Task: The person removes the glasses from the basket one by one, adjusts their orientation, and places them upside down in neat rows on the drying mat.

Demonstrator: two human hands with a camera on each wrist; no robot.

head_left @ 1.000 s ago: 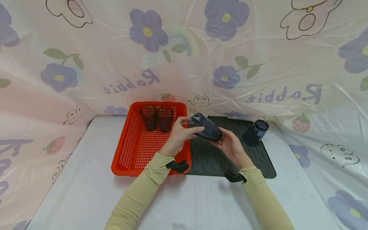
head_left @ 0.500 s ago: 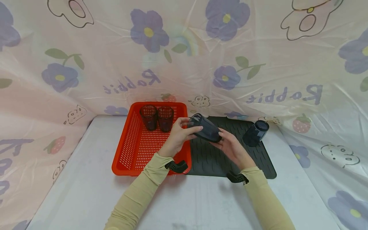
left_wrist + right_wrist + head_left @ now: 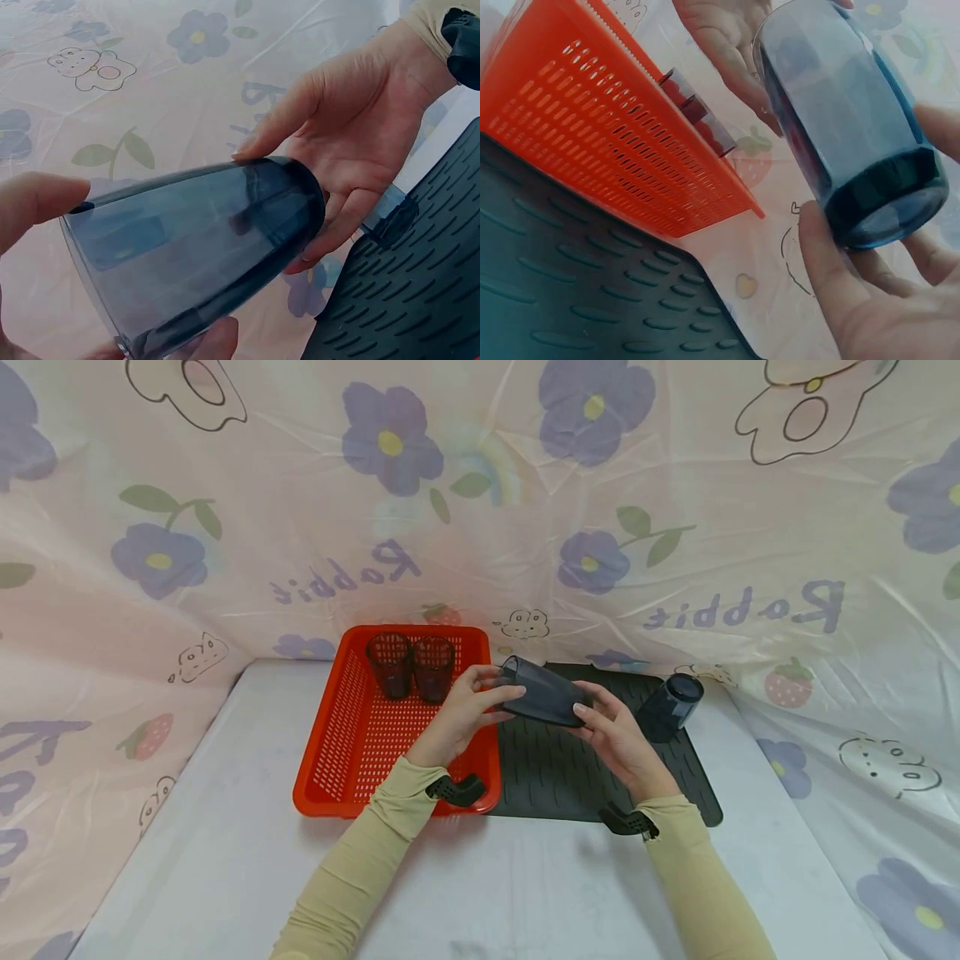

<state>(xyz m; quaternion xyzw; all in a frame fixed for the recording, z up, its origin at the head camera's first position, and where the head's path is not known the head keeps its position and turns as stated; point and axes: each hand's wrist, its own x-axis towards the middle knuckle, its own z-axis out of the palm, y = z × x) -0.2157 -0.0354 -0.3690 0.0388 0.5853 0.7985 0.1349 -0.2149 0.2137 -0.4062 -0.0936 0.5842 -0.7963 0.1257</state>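
Both hands hold one dark blue translucent cup on its side in the air, over the seam between the orange basket and the dark ribbed mat. My left hand grips the cup's open rim end; its thumb lies on the wall near the rim. My right hand cups the base end, fingers curled round it. The cup fills the left wrist view. Two dark cups stand upright at the back of the basket.
Another dark blue cup stands upside down on the mat's far right corner. A flowered plastic sheet walls in the white table behind and at both sides. The basket's orange wall runs beside the mat in the right wrist view.
The cup has tipped closer to level and risen slightly. My right hand has slid up to close round its base. The left hand keeps its grip on the rim.
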